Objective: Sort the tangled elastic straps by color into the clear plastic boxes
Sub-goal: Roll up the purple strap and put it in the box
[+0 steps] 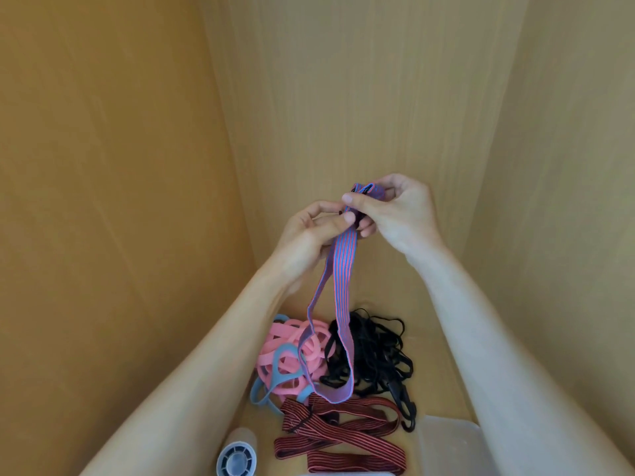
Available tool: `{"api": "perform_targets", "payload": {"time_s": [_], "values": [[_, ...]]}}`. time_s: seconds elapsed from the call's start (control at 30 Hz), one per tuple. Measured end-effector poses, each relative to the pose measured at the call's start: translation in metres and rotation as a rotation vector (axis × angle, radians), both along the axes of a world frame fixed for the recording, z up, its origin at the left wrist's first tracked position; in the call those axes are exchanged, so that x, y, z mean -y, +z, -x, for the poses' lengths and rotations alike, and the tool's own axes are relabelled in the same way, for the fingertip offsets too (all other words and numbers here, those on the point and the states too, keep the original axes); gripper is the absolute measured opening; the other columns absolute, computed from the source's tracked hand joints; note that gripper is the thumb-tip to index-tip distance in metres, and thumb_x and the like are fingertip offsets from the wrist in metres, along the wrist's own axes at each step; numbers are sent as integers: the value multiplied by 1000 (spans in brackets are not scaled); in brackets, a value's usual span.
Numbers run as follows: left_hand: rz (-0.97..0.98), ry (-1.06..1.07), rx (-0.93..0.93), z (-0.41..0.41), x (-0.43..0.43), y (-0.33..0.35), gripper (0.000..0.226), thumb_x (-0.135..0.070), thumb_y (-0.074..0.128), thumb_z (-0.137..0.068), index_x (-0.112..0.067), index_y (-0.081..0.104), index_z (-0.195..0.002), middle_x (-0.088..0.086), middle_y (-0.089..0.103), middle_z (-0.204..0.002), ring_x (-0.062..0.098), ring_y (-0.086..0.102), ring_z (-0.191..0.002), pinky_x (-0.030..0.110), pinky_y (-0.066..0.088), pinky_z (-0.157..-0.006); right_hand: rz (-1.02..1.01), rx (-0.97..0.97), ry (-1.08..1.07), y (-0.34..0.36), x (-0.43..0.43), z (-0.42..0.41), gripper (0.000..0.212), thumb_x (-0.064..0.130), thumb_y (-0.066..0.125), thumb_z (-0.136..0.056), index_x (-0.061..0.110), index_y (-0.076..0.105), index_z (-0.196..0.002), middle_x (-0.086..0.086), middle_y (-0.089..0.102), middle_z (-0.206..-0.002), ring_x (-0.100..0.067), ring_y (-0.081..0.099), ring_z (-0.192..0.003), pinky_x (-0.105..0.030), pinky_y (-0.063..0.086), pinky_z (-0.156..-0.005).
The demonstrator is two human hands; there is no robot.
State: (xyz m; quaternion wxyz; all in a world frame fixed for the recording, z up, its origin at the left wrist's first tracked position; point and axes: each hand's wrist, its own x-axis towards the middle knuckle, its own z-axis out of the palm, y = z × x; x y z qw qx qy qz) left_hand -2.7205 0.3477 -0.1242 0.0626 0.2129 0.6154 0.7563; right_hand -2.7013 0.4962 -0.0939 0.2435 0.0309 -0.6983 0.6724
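Note:
A blue-and-red striped elastic strap point(338, 297) hangs as a long loop from both my hands, raised above the pile. My left hand point(309, 235) pinches it near the top, and my right hand point(391, 211) pinches its folded upper end with a dark hook. Below lie pink bands point(292, 352), light blue bands point(264, 389), a tangle of black straps point(374, 352) and a dark red striped strap point(343, 441). A clear plastic box point(453, 441) shows at the lower right, partly behind my right forearm.
Wooden walls enclose the space on the left, back and right. A clear cylindrical container point(237, 455) with a grey ribbed end lies at the bottom edge, beside my left forearm.

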Motion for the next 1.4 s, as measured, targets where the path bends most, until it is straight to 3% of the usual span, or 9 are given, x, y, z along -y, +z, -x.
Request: {"api": "perform_targets", "payload": {"time_s": [0.17, 0.3, 0.5, 0.63, 0.73, 0.87, 1.03, 1.27, 1.4], "values": [[-107, -2, -28, -2, -6, -5, 16, 11, 56, -94, -2, 56, -103, 13, 76, -81, 23, 75, -72, 36, 63, -77, -18, 7, 75, -1, -1, -4, 26, 5, 85, -77, 7, 62, -89, -4, 63, -71, -12, 59, -44, -27, 52, -43], [-148, -29, 9, -2, -2, -9, 23, 16, 55, -92, 0, 53, -108, 14, 76, -83, 25, 76, -73, 38, 62, -80, -36, 6, 288, -5, -13, -5, 16, -2, 71, -89, 13, 72, -94, -3, 67, -83, -18, 61, -61, -38, 59, -59], [-103, -90, 63, -2, -1, -17, 30, 13, 54, -94, 8, 54, -123, 26, 70, -107, 25, 75, -84, 37, 59, -86, -200, 27, 149, -8, -13, -1, 13, 0, 76, -85, 11, 73, -92, -3, 68, -78, -9, 59, -54, -22, 48, -54], [23, -156, 99, -2, -4, -20, 20, -6, 48, -103, 3, 60, -116, 15, 75, -96, 25, 75, -86, 38, 57, -93, -225, 6, 70, -7, -9, -2, 16, 4, 74, -88, 20, 70, -86, -2, 66, -78, 0, 54, -46, -16, 45, -53], [72, -159, 104, -4, -8, -22, 24, -18, 42, -107, 0, 57, -113, 9, 70, -74, 22, 70, -69, 35, 57, -78, -201, -12, 29, -5, -6, -3, 17, 4, 74, -88, 19, 69, -86, 1, 66, -78, 1, 54, -44, -16, 45, -51], [33, -151, 108, -6, -15, -22, 23, -19, 38, -108, -3, 54, -109, 1, 48, -57, 17, 51, -52, 31, 48, -63, -176, -22, 9, -5, -5, -3, 19, 3, 75, -87, 21, 69, -82, 8, 65, -69, -2, 57, -42, -15, 45, -47], [8, -183, 156, -9, -17, -21, 27, -19, 35, -109, -4, 56, -103, 1, 39, -55, 16, 40, -46, 30, 45, -55, -184, -23, -8, -7, -6, -5, 19, 2, 76, -86, 19, 69, -82, 3, 66, -72, 2, 59, -50, -12, 45, -48], [14, -215, 208, -6, -12, -20, 32, -17, 34, -107, -5, 63, -99, -1, 38, -59, 13, 33, -47, 27, 39, -52, -182, -54, -42, -6, -1, -7, 19, -1, 74, -87, 16, 66, -83, 0, 62, -70, 9, 56, -46, -7, 42, -42], [67, -190, 209, -4, -9, -22, 35, -22, 37, -108, -3, 62, -93, -1, 40, -54, 12, 37, -43, 24, 41, -48, -273, -97, -115, -11, -1, 0, 27, 6, 77, -85, 30, 66, -78, 8, 63, -69, 8, 52, -51, -6, 41, -54]]}}
